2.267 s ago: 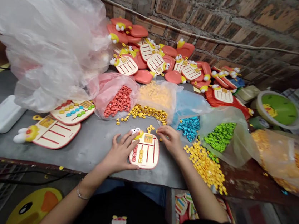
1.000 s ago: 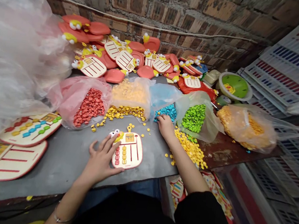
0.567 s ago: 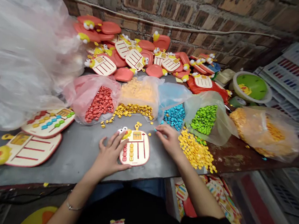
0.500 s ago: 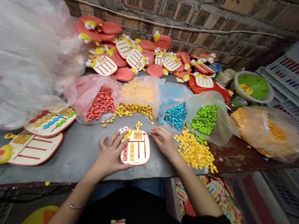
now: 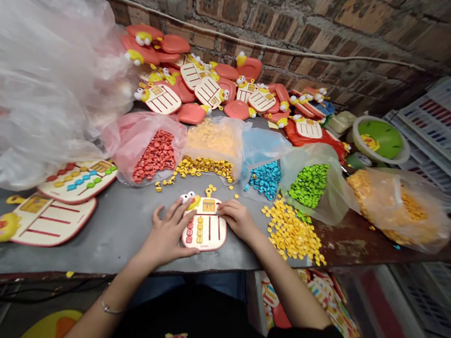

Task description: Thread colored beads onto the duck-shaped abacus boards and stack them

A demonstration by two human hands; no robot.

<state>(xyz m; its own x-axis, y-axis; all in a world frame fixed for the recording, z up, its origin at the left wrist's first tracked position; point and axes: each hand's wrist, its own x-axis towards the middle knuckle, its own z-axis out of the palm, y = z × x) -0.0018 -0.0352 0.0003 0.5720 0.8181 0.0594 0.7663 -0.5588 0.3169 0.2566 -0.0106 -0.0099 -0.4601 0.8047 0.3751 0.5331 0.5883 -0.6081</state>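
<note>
A cream toy board [image 5: 217, 239] with a red edge and a duck-like head lies flat in front of me. Red and yellow beads fill its two left slots; the two right ones show bare. My left hand [image 5: 165, 232] grips the board's left side, thumb at the bottom edge and fingers by the head. Over the upper right of the board, the fingertips of my right hand [image 5: 239, 219] pinch a small blue bead [image 5: 218, 212], mostly hidden by the fingers.
Behind the board, bags hold red beads [image 5: 156, 155], yellow beads [image 5: 205, 168], blue beads [image 5: 265, 178] and green beads [image 5: 309, 183]. A loose yellow heap [image 5: 295, 231] lies to the right. Two boards [image 5: 52, 222] overlap at left; more are piled by the brick wall [image 5: 267, 16].
My right hand has moved left from beside the board to over its upper right slots, carrying the blue bead. My left hand stays on the board. The view has shifted slightly.
</note>
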